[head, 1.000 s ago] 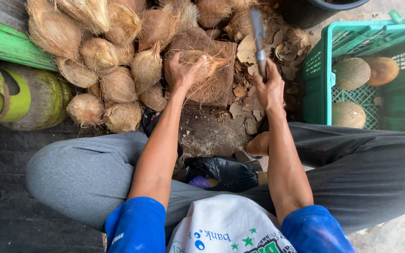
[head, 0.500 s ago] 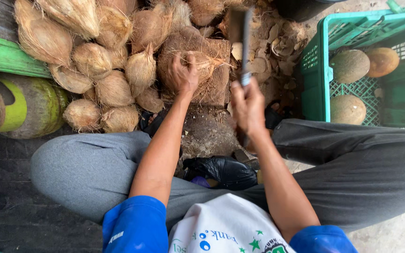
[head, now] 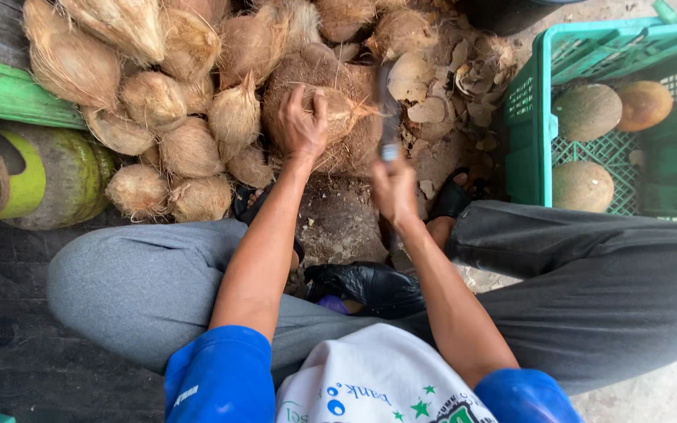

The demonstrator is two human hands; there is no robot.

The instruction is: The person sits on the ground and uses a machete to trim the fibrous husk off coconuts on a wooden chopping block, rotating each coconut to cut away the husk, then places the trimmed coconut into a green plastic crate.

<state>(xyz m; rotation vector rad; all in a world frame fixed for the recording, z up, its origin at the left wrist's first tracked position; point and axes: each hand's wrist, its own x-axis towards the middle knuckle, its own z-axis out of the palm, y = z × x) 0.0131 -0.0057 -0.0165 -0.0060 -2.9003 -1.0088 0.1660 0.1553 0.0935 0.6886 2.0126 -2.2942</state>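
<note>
Head view, looking down over the lap.

Left hand [head: 301, 125] lies on top of a husked coconut [head: 331, 117], fingers curled over its fibres and clamped on it. The coconut sits on a brown block [head: 338, 223] between the knees; the hand covers its near-left side, so its outline there is hidden.

Right hand [head: 393, 188] is fisted round the handle of a knife [head: 388, 113]. The handle is fully buried in the fist. The blade points away from the body and runs along the coconut's right edge. It's motion-blurred, and I can't tell whether the edge touches the husk.

Pile of coconuts [head: 158, 102] lies left and behind, touching one another; the top ones are cut off by the frame edge. Husk scraps [head: 440, 78] lie right of the blade.

Green crate [head: 538, 117] at right, cropped by the top and right edges. Three smooth peeled nuts [head: 585, 110] inside, one partly hidden by the crate wall.

Green cylinder [head: 56, 176] at left, its end out of frame. Black bag [head: 366, 286] in the lap, its lower part hidden by the shirt. Sandal [head: 452, 200] by the right knee, mostly covered by the trouser leg.
</note>
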